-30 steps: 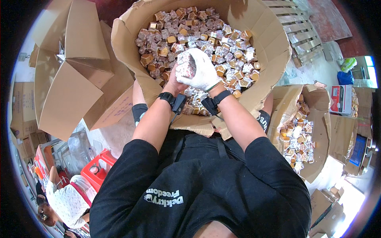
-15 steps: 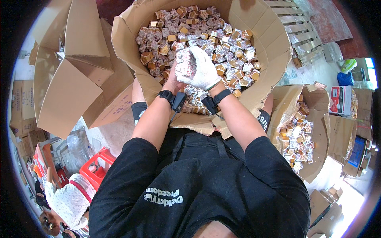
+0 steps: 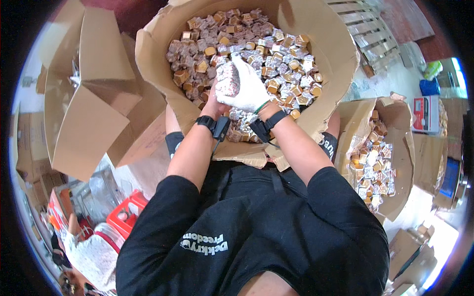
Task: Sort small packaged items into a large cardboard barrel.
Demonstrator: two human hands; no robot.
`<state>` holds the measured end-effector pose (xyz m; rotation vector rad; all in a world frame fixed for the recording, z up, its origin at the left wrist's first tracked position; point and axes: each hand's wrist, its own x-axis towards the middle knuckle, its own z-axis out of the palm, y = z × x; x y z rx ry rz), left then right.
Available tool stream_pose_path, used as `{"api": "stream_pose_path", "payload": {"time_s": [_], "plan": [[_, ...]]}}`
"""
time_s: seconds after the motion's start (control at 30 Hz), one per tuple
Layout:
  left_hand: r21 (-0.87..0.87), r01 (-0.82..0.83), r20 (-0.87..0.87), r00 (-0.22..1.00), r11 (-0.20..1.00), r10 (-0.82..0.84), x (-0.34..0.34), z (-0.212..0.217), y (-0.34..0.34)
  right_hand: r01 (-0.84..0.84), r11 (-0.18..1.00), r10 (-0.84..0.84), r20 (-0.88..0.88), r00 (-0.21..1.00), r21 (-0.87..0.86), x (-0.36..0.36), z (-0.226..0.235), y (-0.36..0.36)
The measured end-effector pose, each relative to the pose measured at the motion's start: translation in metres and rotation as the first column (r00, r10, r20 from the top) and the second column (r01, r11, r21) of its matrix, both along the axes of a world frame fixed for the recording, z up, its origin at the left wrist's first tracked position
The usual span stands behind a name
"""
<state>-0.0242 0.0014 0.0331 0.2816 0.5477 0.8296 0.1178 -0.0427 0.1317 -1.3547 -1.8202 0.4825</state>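
Observation:
Over a large open cardboard box [image 3: 335, 54], both of my hands hold one blocky, pale piece with red speckles and a bumpy, foil-like surface [image 3: 227, 80]. My left hand [image 3: 213, 105] looks bare and is closed around its lower left side; most of those fingers are hidden behind the piece. My right hand [image 3: 251, 90], in a white glove, wraps its right side with the thumb up along the top edge. Beneath them lies a heap of small gold and silver pieces [image 3: 291, 74], many faceted. What exactly these pieces are, I cannot tell.
A smaller box [image 3: 402, 143] with similar pieces stands on the right. At left is a tall carton with raised flaps [image 3: 94, 130]. A red plastic container [image 3: 127, 212] and another person in a light patterned top [image 3: 91, 259] are at lower left. A slatted pallet [image 3: 368, 34] lies at upper right.
The piece and both hands have shifted very slightly left and down in view. My grip looks the same. The person at lower left has moved a little.

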Motion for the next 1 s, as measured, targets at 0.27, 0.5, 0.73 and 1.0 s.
{"api": "stream_pose_path", "payload": {"time_s": [0.27,0.5,0.73,1.0], "plan": [[-0.102,0.255,-0.440,0.856,0.962,-0.273,-0.004,0.014,-0.003,0.197,0.968,-0.173,-0.156,0.973,0.155,0.073,0.118,-0.037],[-0.092,0.774,-0.876,0.235,0.626,-0.420,0.018,0.013,-0.016,0.888,0.402,-0.877,0.185,0.444,-0.224,0.268,0.187,-0.164],[-0.096,0.809,-0.830,0.256,0.580,-0.495,0.033,0.019,-0.011,0.691,0.710,-0.518,0.565,0.642,-0.135,0.238,0.199,-0.130],[-0.075,0.813,-0.831,0.269,0.577,-0.486,0.047,0.025,0.002,0.231,0.943,-0.051,0.582,0.812,-0.240,0.169,0.209,0.161]]}}
